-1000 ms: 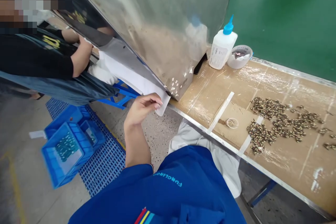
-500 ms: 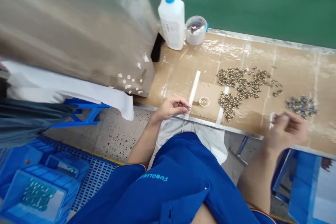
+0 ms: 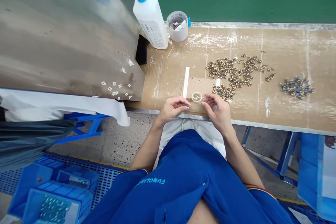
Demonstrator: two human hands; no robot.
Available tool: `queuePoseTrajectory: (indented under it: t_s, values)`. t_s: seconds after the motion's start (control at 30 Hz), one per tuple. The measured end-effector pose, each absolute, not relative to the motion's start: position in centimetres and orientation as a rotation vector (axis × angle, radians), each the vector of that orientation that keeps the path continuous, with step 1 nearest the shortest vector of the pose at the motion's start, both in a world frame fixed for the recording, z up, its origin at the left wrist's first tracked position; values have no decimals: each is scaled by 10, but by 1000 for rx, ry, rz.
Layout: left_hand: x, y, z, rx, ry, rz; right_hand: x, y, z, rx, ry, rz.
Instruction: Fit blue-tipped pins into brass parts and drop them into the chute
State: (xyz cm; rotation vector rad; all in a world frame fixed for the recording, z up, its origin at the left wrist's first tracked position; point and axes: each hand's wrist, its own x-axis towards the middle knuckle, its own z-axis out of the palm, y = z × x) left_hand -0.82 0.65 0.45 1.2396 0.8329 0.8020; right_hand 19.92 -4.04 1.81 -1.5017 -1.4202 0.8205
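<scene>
Right hand has come in from the bench's right end; with the left hand it now flanks a small clear ring near the bench's front edge. We see both hands curled, right fingertips just beside the ring; we cannot tell whether either grips anything.

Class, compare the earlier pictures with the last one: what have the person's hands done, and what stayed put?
The right hand moved left along the bench and the left hand came onto the bench edge; both now meet at a small clear ring, grip unclear. The metal fittings and squeeze bottle stayed put.
</scene>
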Motion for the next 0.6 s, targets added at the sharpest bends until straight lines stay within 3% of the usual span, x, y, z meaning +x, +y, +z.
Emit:
queuePoseTrajectory:
  t_s: [0.4,0.6]
  values:
    - [-7,4,0,1289,846,788,195,-14,14,-1388,-1639,645]
    - [-1,2,1,1270,943,798,201,-1,25,-1435,-1915,362]
